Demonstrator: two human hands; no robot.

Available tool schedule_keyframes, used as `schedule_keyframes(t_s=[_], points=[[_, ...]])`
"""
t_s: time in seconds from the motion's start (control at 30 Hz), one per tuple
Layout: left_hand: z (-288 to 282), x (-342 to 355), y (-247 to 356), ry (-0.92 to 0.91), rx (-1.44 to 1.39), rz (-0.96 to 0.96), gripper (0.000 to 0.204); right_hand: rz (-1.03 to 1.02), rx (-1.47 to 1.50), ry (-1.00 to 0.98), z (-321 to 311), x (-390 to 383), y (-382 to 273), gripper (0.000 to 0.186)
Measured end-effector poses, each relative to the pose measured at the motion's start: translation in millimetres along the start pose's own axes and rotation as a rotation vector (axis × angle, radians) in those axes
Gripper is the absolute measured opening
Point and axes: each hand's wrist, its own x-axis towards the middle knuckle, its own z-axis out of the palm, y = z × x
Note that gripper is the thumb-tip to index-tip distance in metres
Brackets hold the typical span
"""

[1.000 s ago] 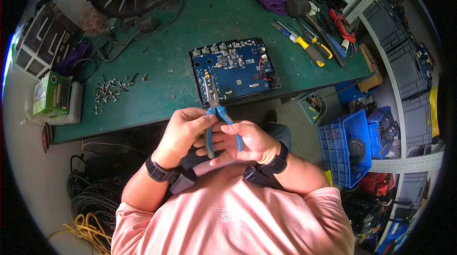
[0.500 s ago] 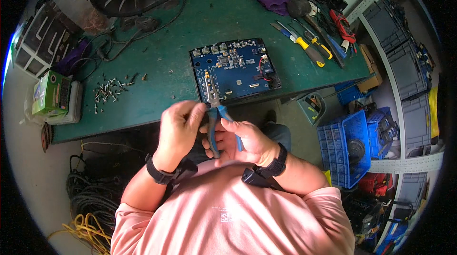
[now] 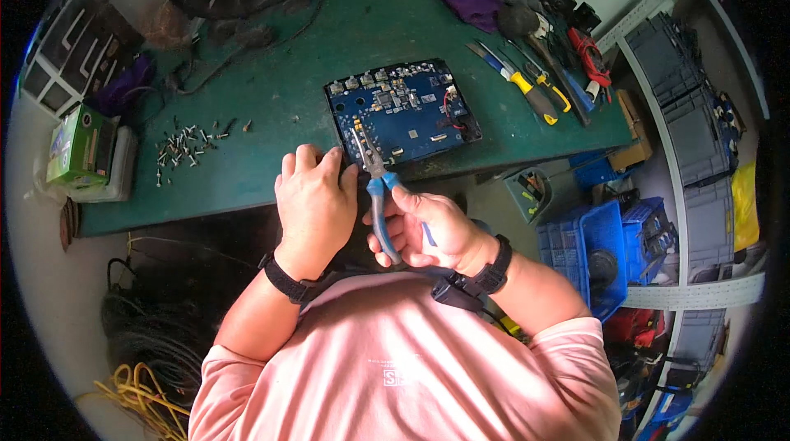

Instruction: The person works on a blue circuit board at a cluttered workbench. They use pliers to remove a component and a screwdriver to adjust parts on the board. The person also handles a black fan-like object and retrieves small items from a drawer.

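I have the right hand (image 3: pixel 436 229) with its fingers closed around the blue-handled pliers (image 3: pixel 376 188), whose metal tips lie over the near left part of the circuit board (image 3: pixel 411 116); I cannot tell whether they touch it. The left hand (image 3: pixel 317 204) is knuckles up, just beside the board's near left corner, and I cannot tell whether its fingers grip anything. I see the board in its black casing (image 3: pixel 470 127) on the green worktop (image 3: pixel 370 25), loose screws (image 3: pixel 188 145) well left of it.
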Motion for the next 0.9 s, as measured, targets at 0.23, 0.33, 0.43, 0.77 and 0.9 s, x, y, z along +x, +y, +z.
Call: schedule_keyframes(t_s=[0.23, 0.33, 0.43, 0.77, 0.9], points=[[6, 4, -2, 0.004, 0.015, -0.008, 0.023, 0.123, -0.077, -0.016, -17, 1, -22, 0.060], [7, 6, -6, -0.012, 0.001, -0.007, 0.022, 0.208, -0.100, -0.079, -21, -1, -39, 0.062], [4, 7, -8, -0.023, -0.013, -0.008, 0.022, 0.332, -0.077, -0.142, -28, 0, -60, 0.061], [8, 3, -7, 0.008, -0.024, -0.033, 0.016, 0.587, -0.295, -0.134, -25, 6, -118, 0.058], [2, 5, -7, 0.065, -0.010, 0.014, 0.016, 0.490, -0.236, -0.213, -25, 1, -110, 0.057]])
